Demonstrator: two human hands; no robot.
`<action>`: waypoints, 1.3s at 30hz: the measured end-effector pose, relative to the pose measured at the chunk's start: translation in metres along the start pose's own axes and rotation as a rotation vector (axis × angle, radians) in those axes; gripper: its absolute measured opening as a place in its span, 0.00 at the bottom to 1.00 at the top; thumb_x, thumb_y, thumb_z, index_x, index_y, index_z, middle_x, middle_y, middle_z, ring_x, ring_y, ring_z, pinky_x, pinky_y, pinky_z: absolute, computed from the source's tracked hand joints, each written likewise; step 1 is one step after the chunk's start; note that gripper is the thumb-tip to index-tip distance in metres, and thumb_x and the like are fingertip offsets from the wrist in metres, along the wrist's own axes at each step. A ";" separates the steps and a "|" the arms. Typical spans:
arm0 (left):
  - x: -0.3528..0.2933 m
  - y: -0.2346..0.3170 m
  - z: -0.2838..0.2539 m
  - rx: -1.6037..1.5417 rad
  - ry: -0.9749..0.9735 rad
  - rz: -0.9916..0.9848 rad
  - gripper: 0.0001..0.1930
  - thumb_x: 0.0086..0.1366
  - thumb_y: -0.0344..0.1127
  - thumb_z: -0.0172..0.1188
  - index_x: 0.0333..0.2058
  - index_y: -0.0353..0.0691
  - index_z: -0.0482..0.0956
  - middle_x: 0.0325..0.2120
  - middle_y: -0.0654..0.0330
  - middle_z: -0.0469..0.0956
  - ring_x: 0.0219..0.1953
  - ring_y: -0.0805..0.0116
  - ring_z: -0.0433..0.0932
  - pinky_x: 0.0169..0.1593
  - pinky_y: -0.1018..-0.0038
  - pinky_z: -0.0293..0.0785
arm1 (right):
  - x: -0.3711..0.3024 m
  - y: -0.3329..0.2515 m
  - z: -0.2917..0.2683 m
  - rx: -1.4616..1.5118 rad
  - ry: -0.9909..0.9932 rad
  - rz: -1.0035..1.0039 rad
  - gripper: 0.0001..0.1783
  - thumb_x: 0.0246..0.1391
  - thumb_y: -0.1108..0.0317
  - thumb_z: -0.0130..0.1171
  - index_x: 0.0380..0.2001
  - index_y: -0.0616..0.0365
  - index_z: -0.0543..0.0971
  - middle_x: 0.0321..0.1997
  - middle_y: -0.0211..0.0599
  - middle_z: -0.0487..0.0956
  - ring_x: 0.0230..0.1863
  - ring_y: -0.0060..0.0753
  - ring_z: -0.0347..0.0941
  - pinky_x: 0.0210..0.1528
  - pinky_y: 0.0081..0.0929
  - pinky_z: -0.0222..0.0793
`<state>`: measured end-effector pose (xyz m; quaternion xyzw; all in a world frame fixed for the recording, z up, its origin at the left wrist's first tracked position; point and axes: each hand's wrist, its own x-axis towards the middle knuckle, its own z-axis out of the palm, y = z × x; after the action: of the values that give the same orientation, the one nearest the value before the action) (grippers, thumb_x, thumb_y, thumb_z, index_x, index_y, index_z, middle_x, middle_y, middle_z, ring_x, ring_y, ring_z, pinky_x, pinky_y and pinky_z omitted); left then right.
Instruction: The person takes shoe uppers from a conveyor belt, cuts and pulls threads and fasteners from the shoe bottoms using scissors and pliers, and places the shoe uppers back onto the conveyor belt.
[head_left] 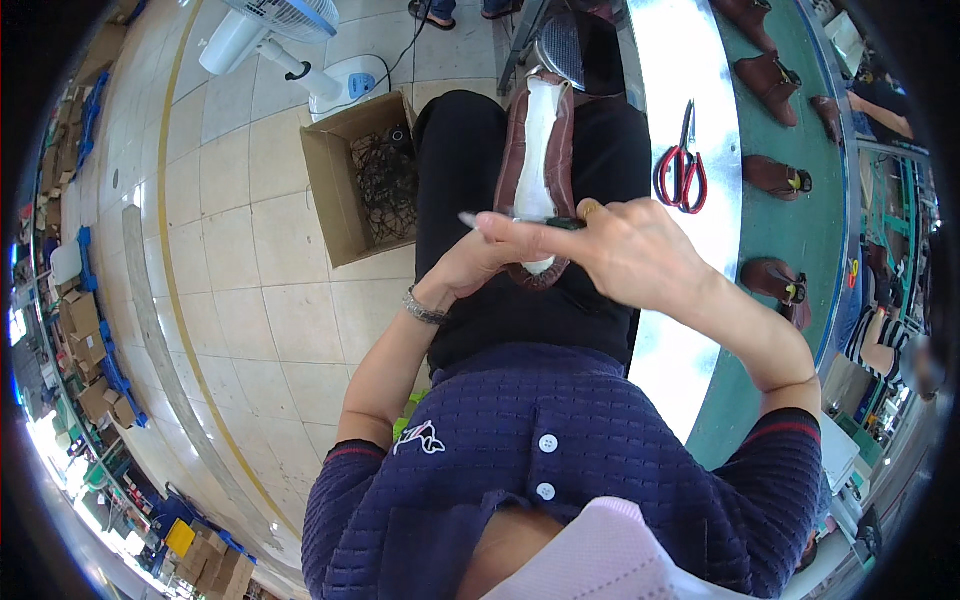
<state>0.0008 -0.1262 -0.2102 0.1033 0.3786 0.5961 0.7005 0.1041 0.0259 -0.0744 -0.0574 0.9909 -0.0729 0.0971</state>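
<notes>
A brown leather shoe upper [508, 165] rests sole side up across my lap, with a long white sole face [541, 135] and a puckered end toward me. My left hand [468, 262], a metal band at its wrist, grips the near left side of the shoe; its fingers are partly hidden. Closed over the near end, my right hand [640, 250] holds a slim knife-like tool [567, 223] with a dark handle. The tool lies crosswise above the white sole, its pale tip pointing left, and my right index finger stretches along it.
Red-handled scissors [681, 175] lie on the metal bench top [690, 60] at my right. Beyond it, several brown shoes [770, 178] stand on a green conveyor [722, 420]. An open carton [330, 185] of dark scraps and a white fan [340, 80] stand left on the tiled floor.
</notes>
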 end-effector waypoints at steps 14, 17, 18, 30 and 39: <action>0.003 0.012 0.004 0.161 0.031 -0.063 0.27 0.53 0.33 0.66 0.51 0.34 0.67 0.43 0.60 0.73 0.46 0.72 0.71 0.51 0.74 0.67 | 0.020 0.012 0.004 0.307 0.001 0.194 0.39 0.54 0.70 0.48 0.64 0.29 0.45 0.17 0.43 0.75 0.17 0.41 0.73 0.18 0.35 0.69; 0.012 0.020 0.003 0.236 0.078 0.181 0.37 0.53 0.32 0.65 0.58 0.38 0.56 0.49 0.59 0.68 0.50 0.71 0.68 0.53 0.72 0.65 | 0.033 0.029 0.006 0.286 -0.096 0.248 0.40 0.54 0.68 0.48 0.64 0.25 0.43 0.17 0.43 0.75 0.18 0.43 0.74 0.20 0.37 0.70; 0.016 0.029 0.001 0.249 0.073 0.189 0.37 0.53 0.32 0.65 0.58 0.38 0.56 0.49 0.59 0.68 0.50 0.71 0.68 0.53 0.72 0.65 | 0.035 0.032 0.000 0.228 -0.085 0.236 0.39 0.55 0.68 0.48 0.64 0.25 0.44 0.17 0.43 0.75 0.18 0.44 0.74 0.20 0.37 0.70; 0.039 0.053 -0.006 0.244 0.135 -0.010 0.31 0.58 0.37 0.60 0.58 0.40 0.58 0.47 0.61 0.70 0.47 0.71 0.70 0.50 0.73 0.68 | 0.012 0.046 0.046 0.411 0.424 0.328 0.38 0.52 0.65 0.51 0.64 0.31 0.50 0.16 0.45 0.74 0.20 0.50 0.73 0.21 0.42 0.67; 0.053 0.108 0.063 0.783 -0.110 0.481 0.58 0.44 0.31 0.72 0.64 0.45 0.35 0.58 0.51 0.56 0.59 0.64 0.59 0.60 0.68 0.58 | -0.120 0.040 0.124 0.321 0.696 1.155 0.38 0.49 0.67 0.58 0.62 0.33 0.56 0.27 0.45 0.74 0.25 0.46 0.72 0.29 0.39 0.66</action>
<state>-0.0398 -0.0297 -0.1238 0.4763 0.5030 0.5474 0.4696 0.2424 0.0646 -0.1787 0.5210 0.8133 -0.1695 -0.1959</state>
